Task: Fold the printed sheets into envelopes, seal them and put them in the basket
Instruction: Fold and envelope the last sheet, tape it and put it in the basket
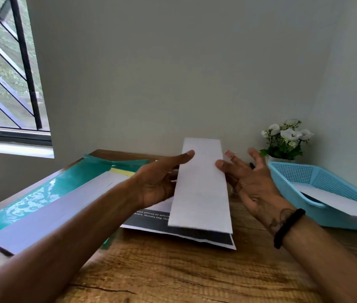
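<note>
Both my hands — left (pixel 158 182), right (pixel 249 184) — pinch a folded sheet (pixel 201 189) above the table (pixel 173 270); unsealed yet, one envelope (pixel 337 202) already in the basket (pixel 317 178).

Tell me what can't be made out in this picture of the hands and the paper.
Head view:
- Printed sheet: most of its text is covered by the folded paper.
- Left hand, right hand: fingers behind the paper are hidden.
- Basket: cut off by the right edge.
- Dark object behind the right hand: too small to identify.
</note>
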